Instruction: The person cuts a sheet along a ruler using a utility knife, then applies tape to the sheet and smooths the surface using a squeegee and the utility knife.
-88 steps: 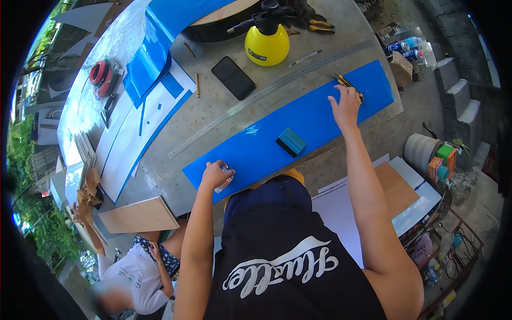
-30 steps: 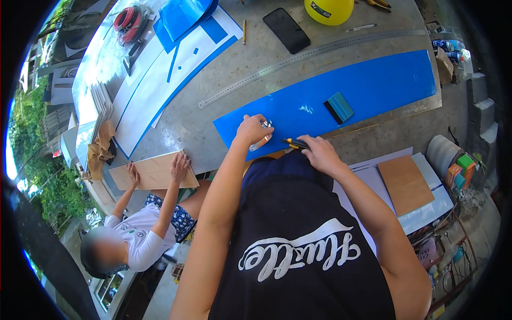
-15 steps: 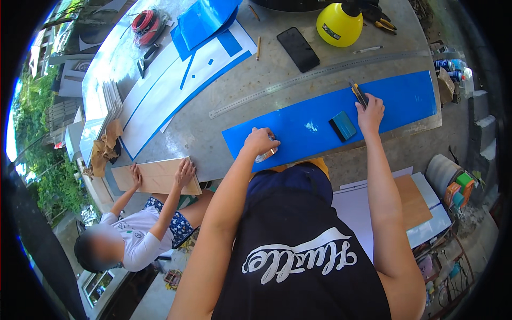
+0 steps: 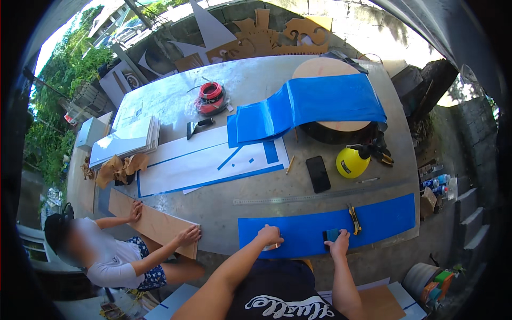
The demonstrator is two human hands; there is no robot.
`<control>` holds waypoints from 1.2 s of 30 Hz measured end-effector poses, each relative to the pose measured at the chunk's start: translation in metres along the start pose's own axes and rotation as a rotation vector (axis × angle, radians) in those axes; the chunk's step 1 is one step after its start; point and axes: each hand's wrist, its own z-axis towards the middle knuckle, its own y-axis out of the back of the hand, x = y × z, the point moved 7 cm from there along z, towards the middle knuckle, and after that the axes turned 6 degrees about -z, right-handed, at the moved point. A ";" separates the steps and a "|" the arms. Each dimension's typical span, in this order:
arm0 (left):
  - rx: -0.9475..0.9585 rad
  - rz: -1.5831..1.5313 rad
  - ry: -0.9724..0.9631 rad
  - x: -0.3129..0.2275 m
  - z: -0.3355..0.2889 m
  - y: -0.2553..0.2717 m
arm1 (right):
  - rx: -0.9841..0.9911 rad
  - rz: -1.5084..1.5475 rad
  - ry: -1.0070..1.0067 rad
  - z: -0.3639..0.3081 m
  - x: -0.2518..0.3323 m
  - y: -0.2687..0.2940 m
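A long blue sheet (image 4: 298, 234) lies along the near edge of the metal table. Over its left part, my left hand (image 4: 268, 235) is closed around a small shiny round thing that looks like a roll of tape (image 4: 273, 247), mostly covered by the fingers. My right hand (image 4: 339, 244) grips a teal and black squeegee (image 4: 331, 234) resting on the sheet. Just to the right of the squeegee, a yellow and black utility knife (image 4: 354, 220) lies on the blue surface. A long steel ruler (image 4: 282, 200) stretches beyond the sheet's far edge.
Beyond the ruler are a phone (image 4: 318, 175), a pencil (image 4: 290, 165) and a yellow spray bottle (image 4: 352, 161). Blue film (image 4: 336, 98) drapes over a round drum. Left, a seated person (image 4: 128, 256) holds a wooden board (image 4: 154, 221). Red wire coils (image 4: 210, 92) lie farther back.
My right hand has put the utility knife down on the blue sheet and taken hold of the squeegee. The left hand stays over the sheet's left part. The view has tilted up.
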 end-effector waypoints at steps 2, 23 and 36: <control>0.007 0.006 -0.028 -0.005 0.003 -0.001 | 0.064 0.071 -0.005 0.005 -0.004 -0.004; -0.046 0.039 -0.012 -0.021 0.004 0.017 | 0.513 -0.131 0.035 -0.024 0.135 -0.089; -0.087 -0.254 -0.026 0.051 -0.012 0.079 | 0.449 -0.258 0.046 -0.032 0.152 -0.090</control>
